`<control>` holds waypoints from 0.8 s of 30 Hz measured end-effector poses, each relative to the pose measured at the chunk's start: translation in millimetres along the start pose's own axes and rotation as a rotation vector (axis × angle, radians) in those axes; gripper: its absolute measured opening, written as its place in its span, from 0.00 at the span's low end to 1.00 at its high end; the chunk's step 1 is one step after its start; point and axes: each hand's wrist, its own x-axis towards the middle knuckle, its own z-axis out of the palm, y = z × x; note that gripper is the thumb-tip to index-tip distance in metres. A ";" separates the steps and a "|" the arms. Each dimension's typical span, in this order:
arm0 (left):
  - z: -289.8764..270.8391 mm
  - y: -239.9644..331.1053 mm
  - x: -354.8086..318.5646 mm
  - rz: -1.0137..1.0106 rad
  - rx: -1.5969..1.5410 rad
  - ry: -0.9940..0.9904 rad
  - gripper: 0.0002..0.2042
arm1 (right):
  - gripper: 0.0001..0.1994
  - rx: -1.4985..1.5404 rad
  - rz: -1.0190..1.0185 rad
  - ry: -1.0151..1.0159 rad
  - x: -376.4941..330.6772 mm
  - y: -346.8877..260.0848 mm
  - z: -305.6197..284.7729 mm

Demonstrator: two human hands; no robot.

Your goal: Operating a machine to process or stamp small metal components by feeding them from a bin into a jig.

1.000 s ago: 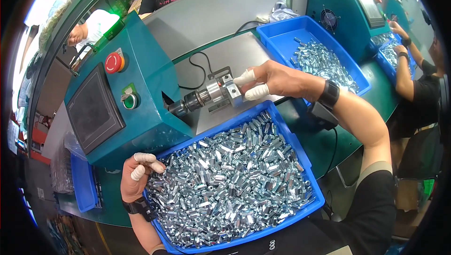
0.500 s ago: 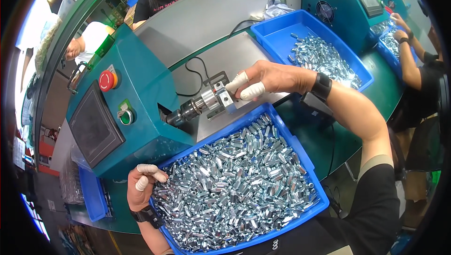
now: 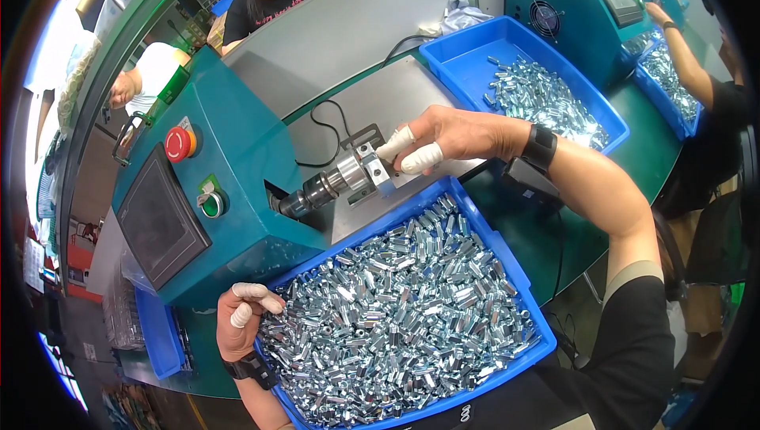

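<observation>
My right hand (image 3: 463, 137), with white wraps on thumb and finger, is closed in a pinch at the open end of a metal clamp fixture (image 3: 372, 167). Whatever lies between its fingertips is hidden. In line with the fixture, a dark chuck (image 3: 318, 188) comes out of a green machine (image 3: 252, 137). My left hand (image 3: 241, 319), also with wrapped fingers, is curled at the left rim of a blue bin (image 3: 518, 268). Its fingertips meet over the edge of the heap of shiny long hex nuts (image 3: 396, 311); what they hold is too small to make out.
A second blue bin (image 3: 451, 62) with similar nuts stands beyond my right hand. The machine carries a red stop button (image 3: 180, 143), a green switch (image 3: 211, 204) and a dark screen (image 3: 162, 212). A grey partition (image 3: 340, 26) runs behind. Co-workers sit beyond it and at right.
My right hand stays at the fixture, its fingers shifted slightly. My left hand has barely moved. At right, the co-worker's hand has risen from the bin toward the other machine.
</observation>
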 end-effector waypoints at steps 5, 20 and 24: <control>-2.2 -1.1 -1.2 0.001 -0.005 0.004 0.21 | 0.22 0.000 0.045 0.034 -0.3 -4.7 1.7; -1.5 -2.4 -2.6 -0.019 0.001 -0.022 0.21 | 0.25 -0.946 0.014 0.514 16.5 -20.3 20.1; -1.4 -1.3 -1.7 -0.012 0.032 -0.010 0.22 | 0.23 -1.177 0.153 0.436 16.8 -47.5 26.6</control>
